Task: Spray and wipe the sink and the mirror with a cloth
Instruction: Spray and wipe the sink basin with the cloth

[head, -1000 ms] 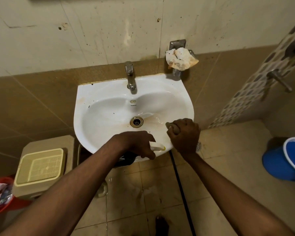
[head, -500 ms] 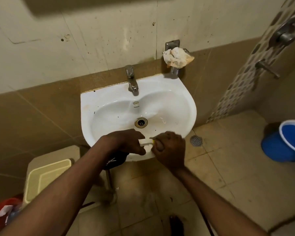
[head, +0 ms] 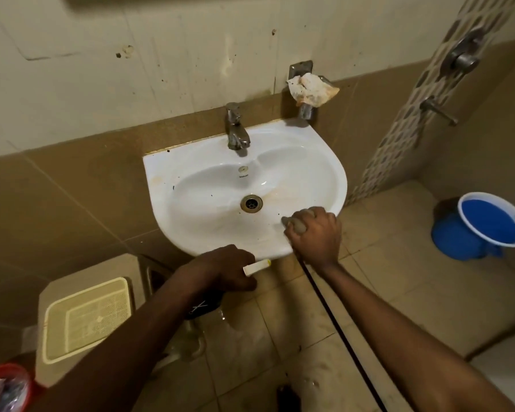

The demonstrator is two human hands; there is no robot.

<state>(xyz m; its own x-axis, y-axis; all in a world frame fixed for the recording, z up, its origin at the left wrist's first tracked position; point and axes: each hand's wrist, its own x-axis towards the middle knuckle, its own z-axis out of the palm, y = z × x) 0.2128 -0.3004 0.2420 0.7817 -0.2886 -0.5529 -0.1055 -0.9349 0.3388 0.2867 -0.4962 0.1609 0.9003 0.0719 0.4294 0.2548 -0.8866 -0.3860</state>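
The white sink (head: 333,173) hangs on the wall, with brown stains around its drain (head: 251,203). My right hand (head: 315,233) is closed on a small grey cloth wad (head: 295,226) and presses it against the front right of the basin. A thin black line (head: 324,298) runs from under this hand down across the floor. Just below the sink's front rim, my left hand (head: 220,272) grips a spray bottle. Its white nozzle with a yellow tip (head: 257,266) points right and its dark body (head: 201,307) hangs under the hand. The mirror is out of view.
A steel tap (head: 235,126) stands at the sink's back. A crumpled rag (head: 311,89) sits in a wall holder to its right. A blue bucket (head: 488,224) stands on the floor at right, a beige bin (head: 87,316) and a red bin (head: 6,385) at left.
My right hand slid with the cloth from the front middle of the basin to its front right. My left hand and the bottle dropped below the rim.
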